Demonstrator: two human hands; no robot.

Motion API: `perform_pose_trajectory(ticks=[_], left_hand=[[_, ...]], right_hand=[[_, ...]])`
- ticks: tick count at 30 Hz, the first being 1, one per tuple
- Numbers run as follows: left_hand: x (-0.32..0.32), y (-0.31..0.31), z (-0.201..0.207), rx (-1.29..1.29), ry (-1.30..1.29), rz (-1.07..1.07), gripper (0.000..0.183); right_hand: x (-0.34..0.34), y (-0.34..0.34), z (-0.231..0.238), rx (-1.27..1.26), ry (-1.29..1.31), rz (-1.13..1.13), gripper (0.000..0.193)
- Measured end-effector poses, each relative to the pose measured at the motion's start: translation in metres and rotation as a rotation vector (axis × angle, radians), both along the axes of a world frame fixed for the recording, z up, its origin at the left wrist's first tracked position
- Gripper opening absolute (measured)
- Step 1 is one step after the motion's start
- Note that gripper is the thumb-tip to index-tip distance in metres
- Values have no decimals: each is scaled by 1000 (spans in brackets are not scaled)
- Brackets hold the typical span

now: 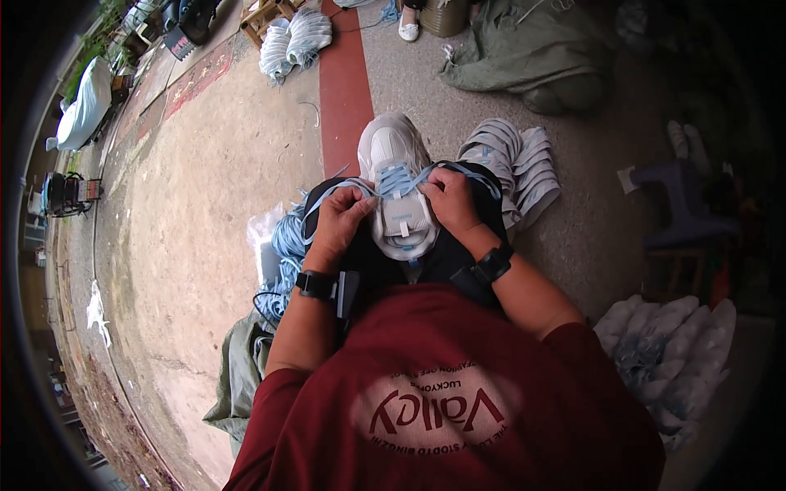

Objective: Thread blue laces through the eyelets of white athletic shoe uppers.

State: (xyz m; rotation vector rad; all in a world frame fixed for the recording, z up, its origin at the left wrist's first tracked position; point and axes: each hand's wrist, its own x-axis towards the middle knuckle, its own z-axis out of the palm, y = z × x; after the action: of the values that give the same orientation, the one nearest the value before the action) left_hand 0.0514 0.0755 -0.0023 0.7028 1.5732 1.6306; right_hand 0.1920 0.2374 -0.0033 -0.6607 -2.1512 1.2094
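Observation:
A white and grey sneaker (391, 141) rests between my knees, its toe pointing away from me. Light-blue shoelace (396, 180) crosses over its front, threaded through part of the eyelets. The padded tongue (403, 222) with a small white loop lies nearer to me. At the shoe's left side my left hand (337, 218) pinches a lace, and a loose length trails over my left knee. My right hand (450, 199) is closed on the other lace beside the right eyelet row, with a length running over my right knee. Fingertips partly hide both pinch points.
A bundle of light-blue laces (288, 237) hangs by my left leg. Stacked white shoe uppers (524, 168) stand beyond my right knee; more uppers (667, 352) lie at the lower right. Farther off are shoe bundles (299, 41), a green sack (532, 57) and a purple stool (675, 192).

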Motion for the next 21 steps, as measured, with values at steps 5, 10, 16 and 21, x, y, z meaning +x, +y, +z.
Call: perform_pose_trajectory(ticks=[5,10,16,21], left_hand=[[5,3,4,5,41,47,13],[12,-2,4,2,96,82,15],[35,9,23,9,414,2,15],[42,38,29,-167,976,-10,12]], right_hand=[[2,-5,0,47,-59,-67,14],[12,-20,12,371,-135,-12,15],[7,-17,-6,247,-28,-41,7],[5,-13,-9,84,80,-97,7]])
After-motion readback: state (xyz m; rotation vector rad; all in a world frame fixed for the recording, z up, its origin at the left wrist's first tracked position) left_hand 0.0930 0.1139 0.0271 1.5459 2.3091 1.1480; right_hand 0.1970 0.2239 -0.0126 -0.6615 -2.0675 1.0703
